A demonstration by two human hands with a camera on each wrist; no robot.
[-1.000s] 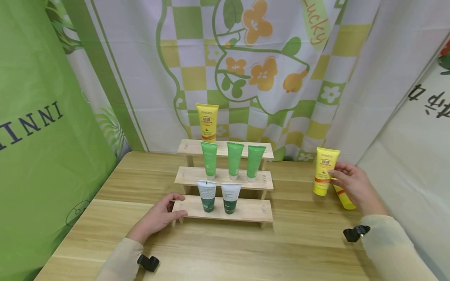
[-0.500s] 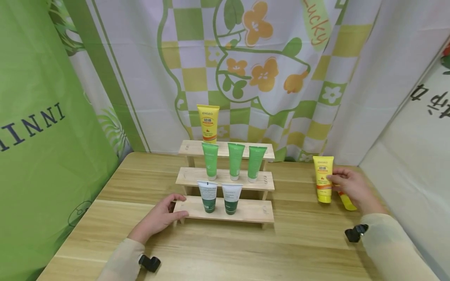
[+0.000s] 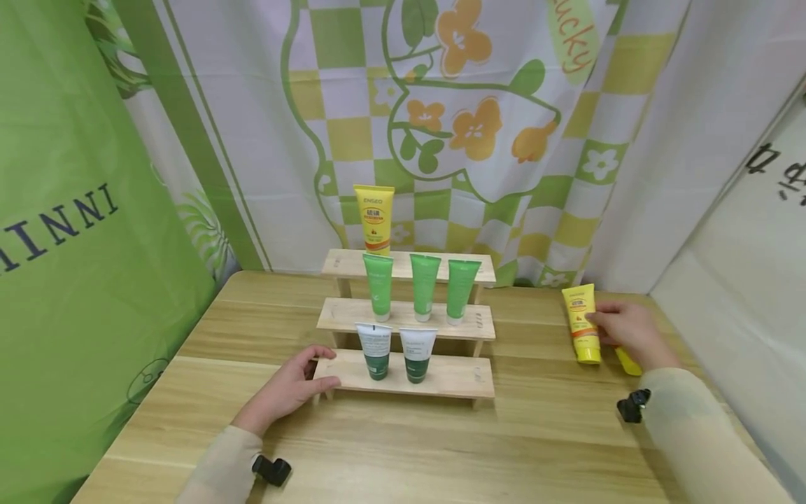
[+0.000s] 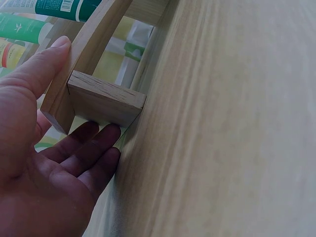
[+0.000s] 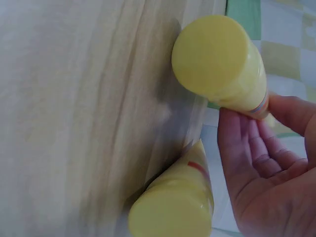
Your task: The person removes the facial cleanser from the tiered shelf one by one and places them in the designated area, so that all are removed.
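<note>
a checked curtain (image 3: pixel 346 133) backs the tabletop (image 3: pixel 441 448). at 3 o'clock from the wooden stand (image 3: pixel 456 374), the right hand (image 3: pixel 630 332) pinches a yellow tube (image 3: pixel 581 323); a 2nd tube (image 3: pixel 628 362) lies at its 4 o'clock. at 8 o'clock, the left hand (image 3: pixel 292 381) grips the stand's end. the yellow tube is probably light, soft and slick, best held mid-body.
</note>
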